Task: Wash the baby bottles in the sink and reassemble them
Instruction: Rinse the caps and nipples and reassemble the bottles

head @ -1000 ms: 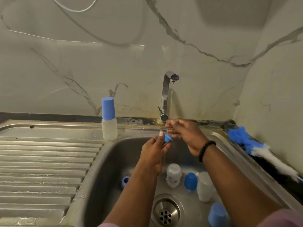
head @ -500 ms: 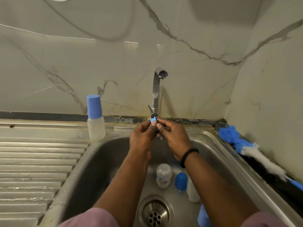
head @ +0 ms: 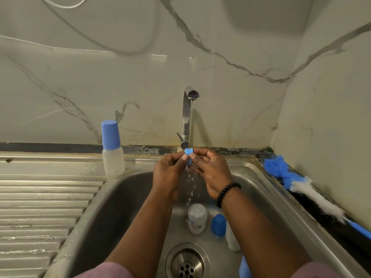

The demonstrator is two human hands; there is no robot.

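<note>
My left hand and right hand both pinch a small blue bottle ring under the tap's stream, over the sink. Below them lie a clear bottle and a blue cap near the drain. A capped bottle stands upright on the far left rim. A brush lies on the right worktop.

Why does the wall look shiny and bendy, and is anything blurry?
Head view: the marble wall mirrors pale streaks of light, so it glares; the wide lens curves the draining board ridges. The small blue cap under the tap looks sharp; the sleeves at the bottom edge are soft and blurred.
</note>
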